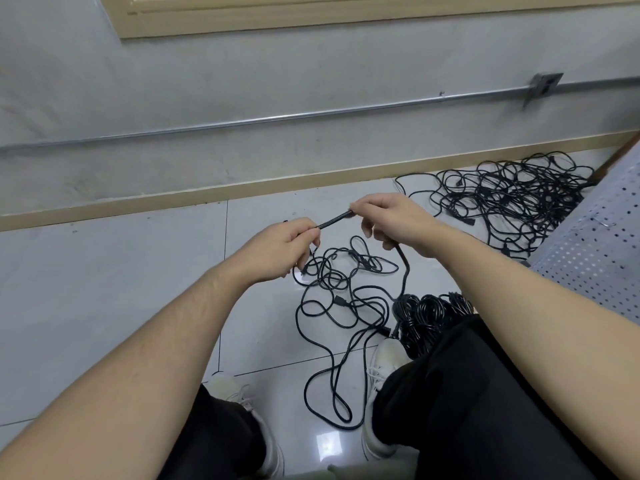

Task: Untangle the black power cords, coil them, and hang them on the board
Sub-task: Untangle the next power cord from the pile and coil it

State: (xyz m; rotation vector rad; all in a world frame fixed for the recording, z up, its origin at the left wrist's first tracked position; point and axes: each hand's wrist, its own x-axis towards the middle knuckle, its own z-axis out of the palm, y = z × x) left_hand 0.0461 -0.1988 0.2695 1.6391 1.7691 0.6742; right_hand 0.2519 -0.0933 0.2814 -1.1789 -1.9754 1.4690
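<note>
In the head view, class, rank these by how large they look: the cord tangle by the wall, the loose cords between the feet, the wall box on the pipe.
1. Loose cords and cord tangle: too close to rank; nearness differs.
2. Wall box: smallest.

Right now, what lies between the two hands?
A short taut stretch of black power cord, pinched by the left hand and right hand, in the head view.

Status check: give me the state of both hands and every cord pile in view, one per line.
left hand: pinches the held cord.
right hand: grips the same cord, stretched taut between both hands.
loose cords: tangled on the floor by the feet.
far pile: tangled near the wall.
coiled bundle: wound, on the floor by the right leg.
</note>
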